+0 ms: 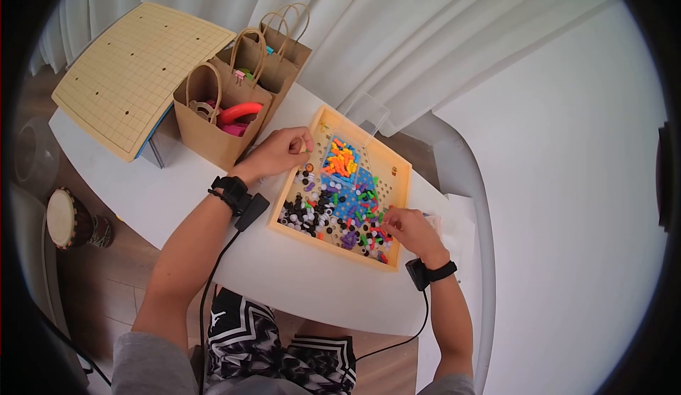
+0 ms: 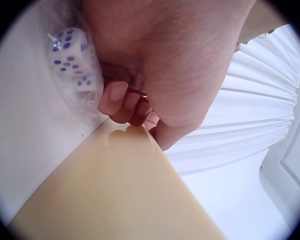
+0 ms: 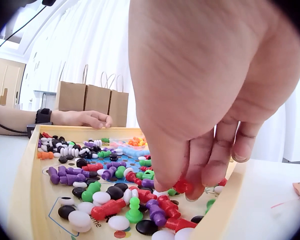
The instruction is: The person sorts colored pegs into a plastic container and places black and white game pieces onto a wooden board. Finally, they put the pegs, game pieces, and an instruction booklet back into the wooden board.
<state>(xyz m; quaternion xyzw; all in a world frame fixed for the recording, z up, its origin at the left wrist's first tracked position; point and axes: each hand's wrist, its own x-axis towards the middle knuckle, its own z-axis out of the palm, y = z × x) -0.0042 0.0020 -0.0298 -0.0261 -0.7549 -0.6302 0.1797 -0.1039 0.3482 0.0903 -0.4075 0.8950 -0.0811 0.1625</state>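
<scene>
A shallow wooden tray [image 1: 284, 233] stands on the white table, holding mixed game pieces. My left hand [image 1: 282, 150] rests at its left rim with fingers loosely curled. Beside those fingers is a clear plastic bag of dice [image 2: 70, 55] in the left wrist view. At the tray's right side my right hand [image 1: 413, 230] reaches down, pinching a red game piece [image 3: 182, 187] between thumb and fingertips. Around it lie purple pegs [image 3: 156, 212], green pegs [image 3: 134, 212], red pegs [image 3: 108, 210], and black and white round pieces [image 3: 80, 220].
A clear box [image 1: 340, 161] of orange, yellow and blue pieces sits in the tray's far part. Paper bags [image 1: 220, 140] stand behind my left arm, next to a gridded board [image 1: 145, 69]. A small drum [image 1: 62, 218] stands on the floor at left.
</scene>
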